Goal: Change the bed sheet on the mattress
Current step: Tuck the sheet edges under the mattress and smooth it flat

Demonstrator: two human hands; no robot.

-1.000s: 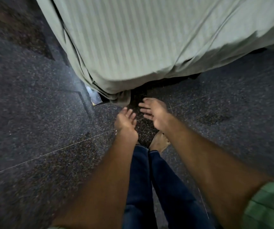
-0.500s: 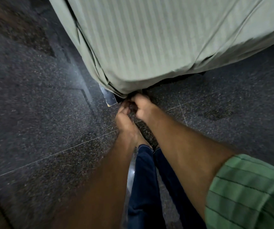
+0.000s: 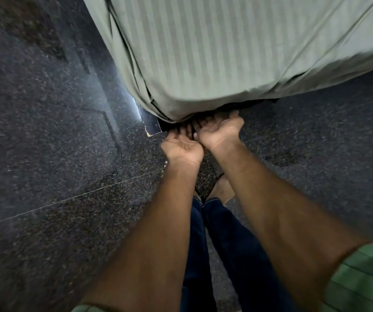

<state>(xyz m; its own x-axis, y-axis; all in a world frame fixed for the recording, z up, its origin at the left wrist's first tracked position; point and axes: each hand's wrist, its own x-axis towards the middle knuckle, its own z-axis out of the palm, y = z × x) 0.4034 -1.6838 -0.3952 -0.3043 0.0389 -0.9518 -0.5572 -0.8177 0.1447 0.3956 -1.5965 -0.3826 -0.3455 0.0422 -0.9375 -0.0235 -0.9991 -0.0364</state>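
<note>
A pale green striped bed sheet [image 3: 226,52] covers the mattress, whose corner points toward me at the top of the head view. The sheet's edge wraps down over that corner, with folds along the left side. My left hand [image 3: 181,147] and my right hand [image 3: 219,131] are side by side, palms up, directly below the corner. The fingers of both reach into the dark gap under the sheet-covered mattress, and their tips are lost in shadow there. I see nothing pinched in either hand.
A dark corner of the bed base [image 3: 151,126] sticks out just left of my hands. Speckled dark stone floor [image 3: 57,154] lies all around. My bare foot [image 3: 222,190] and legs in blue jeans [image 3: 214,255] are right below my hands.
Both hands have gone from hovering open in front of the corner to palms up, with fingers pushed under the mattress corner. The view has closed in on the bed.
</note>
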